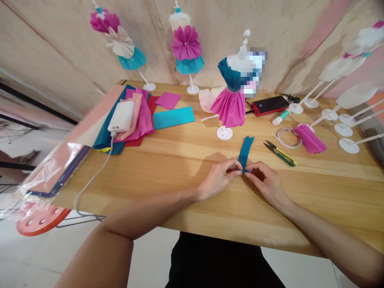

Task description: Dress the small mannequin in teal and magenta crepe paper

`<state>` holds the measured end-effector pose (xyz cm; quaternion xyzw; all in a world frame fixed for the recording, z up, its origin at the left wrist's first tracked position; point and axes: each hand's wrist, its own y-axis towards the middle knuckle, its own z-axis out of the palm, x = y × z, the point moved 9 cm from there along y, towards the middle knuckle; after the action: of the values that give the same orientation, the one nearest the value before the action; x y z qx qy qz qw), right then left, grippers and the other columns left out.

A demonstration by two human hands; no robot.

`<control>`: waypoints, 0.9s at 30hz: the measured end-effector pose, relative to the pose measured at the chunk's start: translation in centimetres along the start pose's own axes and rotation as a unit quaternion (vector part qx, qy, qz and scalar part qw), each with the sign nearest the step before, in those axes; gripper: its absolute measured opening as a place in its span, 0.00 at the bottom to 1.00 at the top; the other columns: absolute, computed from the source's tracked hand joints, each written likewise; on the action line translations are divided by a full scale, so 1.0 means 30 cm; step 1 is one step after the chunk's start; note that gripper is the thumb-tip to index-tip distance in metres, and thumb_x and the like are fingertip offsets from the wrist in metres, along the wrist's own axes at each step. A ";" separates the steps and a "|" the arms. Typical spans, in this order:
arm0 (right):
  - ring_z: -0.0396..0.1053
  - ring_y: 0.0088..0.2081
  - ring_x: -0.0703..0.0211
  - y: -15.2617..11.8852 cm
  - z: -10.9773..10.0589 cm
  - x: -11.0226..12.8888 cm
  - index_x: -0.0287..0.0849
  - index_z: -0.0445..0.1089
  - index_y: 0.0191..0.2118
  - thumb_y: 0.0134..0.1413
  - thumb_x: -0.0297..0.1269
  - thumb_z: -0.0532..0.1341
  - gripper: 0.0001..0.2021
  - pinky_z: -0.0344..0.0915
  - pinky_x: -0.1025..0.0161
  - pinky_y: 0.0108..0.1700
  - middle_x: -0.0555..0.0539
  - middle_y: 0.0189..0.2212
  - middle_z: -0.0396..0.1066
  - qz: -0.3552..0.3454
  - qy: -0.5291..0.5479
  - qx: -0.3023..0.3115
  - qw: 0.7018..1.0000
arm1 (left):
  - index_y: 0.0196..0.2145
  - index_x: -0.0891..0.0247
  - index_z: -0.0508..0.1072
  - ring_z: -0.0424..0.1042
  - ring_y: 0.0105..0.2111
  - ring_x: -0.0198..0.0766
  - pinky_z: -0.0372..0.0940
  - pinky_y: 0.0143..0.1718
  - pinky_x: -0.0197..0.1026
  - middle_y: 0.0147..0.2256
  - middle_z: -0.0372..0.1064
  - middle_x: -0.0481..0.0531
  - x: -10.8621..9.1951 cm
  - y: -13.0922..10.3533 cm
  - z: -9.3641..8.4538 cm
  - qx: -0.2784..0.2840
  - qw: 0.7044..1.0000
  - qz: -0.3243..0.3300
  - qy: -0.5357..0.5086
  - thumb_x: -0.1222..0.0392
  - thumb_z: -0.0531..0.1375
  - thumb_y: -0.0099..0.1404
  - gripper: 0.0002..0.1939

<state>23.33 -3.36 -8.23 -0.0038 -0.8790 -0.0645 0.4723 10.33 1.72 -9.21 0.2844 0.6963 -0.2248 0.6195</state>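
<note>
A narrow strip of dark teal crepe paper (246, 150) runs away from me over the wooden table, its far end ragged. Its near end is pinched between both hands. My left hand (220, 176) closes thumb and forefinger on the left side of that end. My right hand (265, 180) grips the right side the same way, fingertips almost touching the left ones. The paper looks gathered or twisted there, partly covered by the fingers. To the right of the strip lie thread snips (280, 153) with yellow and green handles. Beyond it stands a small dress form (229, 106) in a teal top and pink skirt.
Coloured paper sheets (144, 124) and a white power bank (122, 116) with a trailing cable lie at left. A black-and-red power bank (271, 105), glue stick (281, 117), coiled cable (285, 139) and pink paper (310, 139) are at right. Several dress forms line the back.
</note>
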 end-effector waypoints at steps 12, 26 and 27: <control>0.68 0.31 0.58 0.001 -0.002 0.003 0.47 0.70 0.37 0.59 0.43 0.60 0.07 0.65 0.59 0.34 0.48 0.32 0.71 -0.007 -0.017 -0.001 1.000 | 0.41 0.62 0.70 0.73 0.42 0.36 0.66 0.48 0.40 0.40 0.73 0.52 0.015 0.002 0.003 0.000 1.000 -0.009 -0.017 0.59 0.60 0.64 0.08; 0.68 0.32 0.58 -0.005 0.007 0.008 0.47 0.70 0.40 0.59 0.43 0.60 0.07 0.66 0.59 0.35 0.48 0.33 0.71 0.008 -0.001 0.015 1.000 | 0.39 0.63 0.72 0.71 0.38 0.35 0.65 0.44 0.37 0.37 0.73 0.50 0.015 0.001 -0.006 0.001 1.000 -0.012 -0.005 0.57 0.58 0.66 0.08; 0.68 0.32 0.58 -0.005 0.007 0.006 0.47 0.70 0.40 0.59 0.43 0.61 0.07 0.65 0.59 0.35 0.48 0.33 0.71 0.009 0.000 0.013 1.000 | 0.39 0.63 0.72 0.71 0.38 0.35 0.65 0.43 0.37 0.37 0.73 0.50 0.018 0.002 -0.006 0.001 1.000 -0.012 -0.009 0.56 0.58 0.65 0.09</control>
<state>23.06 -3.50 -8.20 -0.0052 -0.8798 -0.0489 0.4728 10.19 1.96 -9.73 0.2741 0.6936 -0.2357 0.6230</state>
